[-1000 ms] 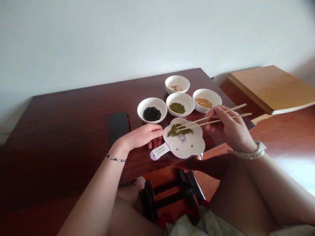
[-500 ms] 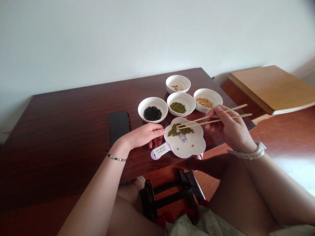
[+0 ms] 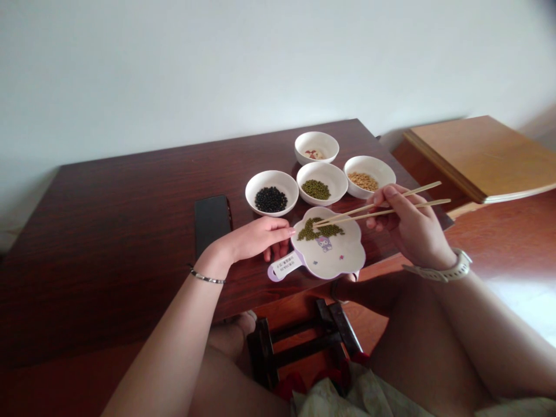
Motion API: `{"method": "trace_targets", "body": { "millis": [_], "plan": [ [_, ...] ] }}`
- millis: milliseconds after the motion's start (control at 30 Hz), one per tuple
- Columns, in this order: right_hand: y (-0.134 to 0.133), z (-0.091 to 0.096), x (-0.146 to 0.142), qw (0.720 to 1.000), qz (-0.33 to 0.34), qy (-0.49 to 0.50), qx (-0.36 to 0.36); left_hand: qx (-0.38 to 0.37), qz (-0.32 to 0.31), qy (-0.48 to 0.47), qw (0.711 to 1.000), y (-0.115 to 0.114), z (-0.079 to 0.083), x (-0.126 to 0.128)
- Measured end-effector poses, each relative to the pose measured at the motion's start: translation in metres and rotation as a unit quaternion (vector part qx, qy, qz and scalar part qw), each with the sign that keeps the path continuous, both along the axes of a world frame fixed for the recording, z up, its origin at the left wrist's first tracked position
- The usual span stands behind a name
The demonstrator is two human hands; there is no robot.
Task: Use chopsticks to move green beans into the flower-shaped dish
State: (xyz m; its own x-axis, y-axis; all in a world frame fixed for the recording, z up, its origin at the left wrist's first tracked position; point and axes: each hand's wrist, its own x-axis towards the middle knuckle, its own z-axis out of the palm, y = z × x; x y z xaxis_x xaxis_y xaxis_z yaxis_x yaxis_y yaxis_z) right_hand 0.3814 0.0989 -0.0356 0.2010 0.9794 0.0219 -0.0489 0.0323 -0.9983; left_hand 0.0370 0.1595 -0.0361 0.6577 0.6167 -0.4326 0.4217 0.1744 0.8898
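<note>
A flower-shaped white plate with a lilac rim and a short handle (image 3: 341,263) lies near the table's front edge. Green mung beans (image 3: 324,228) are spread over its far half. My left hand (image 3: 264,237) grips the plate's left edge, thumb at the rim and fingers curled beside and partly below it. A pair of wooden chopsticks (image 3: 351,215) is held in my right hand (image 3: 408,223), above the plate's right side. Their tips are close together among the mung beans; whether a bean is between them is too small to tell.
Behind the plate stand white bowls: one with black beans (image 3: 284,180), one with mung beans (image 3: 336,173), one with yellow soybeans (image 3: 382,168), and one with reddish-white pieces (image 3: 325,141). A dark phone (image 3: 212,223) lies left on the brown table (image 3: 108,243). A wooden board (image 3: 482,153) is at right.
The whole view has shifted very slightly. Both hands keep their places, and the chopstick tips stay among the mung beans on the plate.
</note>
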Motion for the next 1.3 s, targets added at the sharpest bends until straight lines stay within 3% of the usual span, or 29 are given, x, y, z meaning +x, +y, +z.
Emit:
{"method": "trace_targets", "body": {
  "millis": [500, 733, 933, 1033, 1300],
  "plan": [
    [-0.001, 0.0, -0.003, 1.0, 0.001, -0.015, 0.005, 0.005, -0.004, -0.007, 1.0, 0.001, -0.002, -0.001],
    [0.009, -0.012, 0.015, 0.997, -0.035, 0.032, 0.066, 0.006, -0.001, -0.004, 1.0, 0.0, -0.002, -0.001],
    [0.021, -0.018, 0.027, 0.984, -0.105, 0.056, 0.13, 0.008, -0.003, -0.004, 1.0, 0.0, -0.004, -0.001],
    [0.023, -0.017, 0.027, 0.986, -0.106, 0.063, 0.112, 0.007, -0.009, -0.005, 1.0, 0.001, -0.004, -0.002],
    [0.01, -0.009, 0.006, 0.999, -0.01, 0.024, 0.022, 0.008, -0.002, -0.01, 1.0, 0.0, -0.002, -0.001]
  ]
}}
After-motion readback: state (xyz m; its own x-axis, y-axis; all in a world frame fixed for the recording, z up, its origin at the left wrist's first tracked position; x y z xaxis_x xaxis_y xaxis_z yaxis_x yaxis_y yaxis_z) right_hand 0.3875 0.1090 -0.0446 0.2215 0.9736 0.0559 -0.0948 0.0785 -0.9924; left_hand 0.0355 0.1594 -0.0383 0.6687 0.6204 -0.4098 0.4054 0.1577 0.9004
